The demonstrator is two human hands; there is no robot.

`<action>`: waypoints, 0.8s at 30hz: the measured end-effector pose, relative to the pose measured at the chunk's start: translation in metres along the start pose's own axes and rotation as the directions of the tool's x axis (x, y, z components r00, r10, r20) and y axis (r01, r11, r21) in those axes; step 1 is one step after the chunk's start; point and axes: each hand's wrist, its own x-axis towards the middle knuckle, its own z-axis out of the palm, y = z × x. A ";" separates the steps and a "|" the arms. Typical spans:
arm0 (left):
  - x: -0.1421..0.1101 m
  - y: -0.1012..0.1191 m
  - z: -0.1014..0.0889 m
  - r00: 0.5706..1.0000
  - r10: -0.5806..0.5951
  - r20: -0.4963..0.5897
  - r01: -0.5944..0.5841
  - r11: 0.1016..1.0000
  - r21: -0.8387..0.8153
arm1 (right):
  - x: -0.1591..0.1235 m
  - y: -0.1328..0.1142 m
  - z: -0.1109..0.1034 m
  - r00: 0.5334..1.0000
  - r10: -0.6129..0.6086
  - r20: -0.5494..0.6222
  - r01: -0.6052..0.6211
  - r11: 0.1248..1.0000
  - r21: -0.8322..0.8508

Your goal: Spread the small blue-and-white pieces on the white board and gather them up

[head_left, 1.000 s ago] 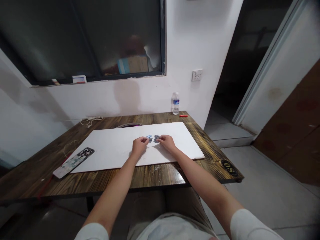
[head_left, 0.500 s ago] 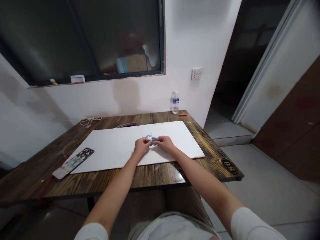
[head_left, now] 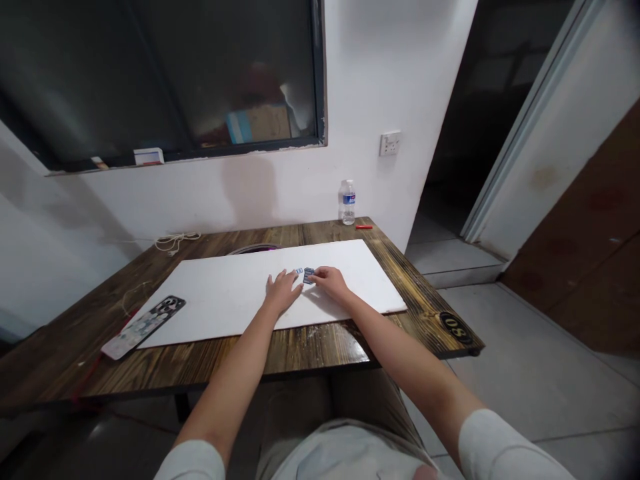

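Well beyond both hands (head_left: 283,292) (head_left: 333,283), a plastic bottle (head_left: 348,203) holds water

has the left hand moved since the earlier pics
Yes: measured against the white board, the left hand has shifted left, away from the blue cards, and now lies open on the board.

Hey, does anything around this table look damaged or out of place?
Yes: the wall plaster is chipped along the bottom of the window frame, and a dark smudge stains the white wall below it.
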 end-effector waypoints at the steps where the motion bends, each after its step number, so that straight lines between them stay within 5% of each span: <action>1: 0.000 0.001 -0.002 1.000 0.022 -0.012 -0.022 1.000 0.012 | 0.000 0.000 0.000 1.000 -0.001 -0.003 0.001 1.000 0.002; 9: -0.005 0.002 -0.011 0.983 0.141 -0.119 -0.143 0.990 -0.010 | 0.003 0.003 0.000 1.000 -0.002 -0.024 0.002 1.000 0.011; 24: -0.006 0.010 -0.010 0.965 0.261 0.016 -0.258 0.939 0.227 | 0.002 0.001 0.000 0.999 -0.013 -0.029 0.013 1.000 -0.007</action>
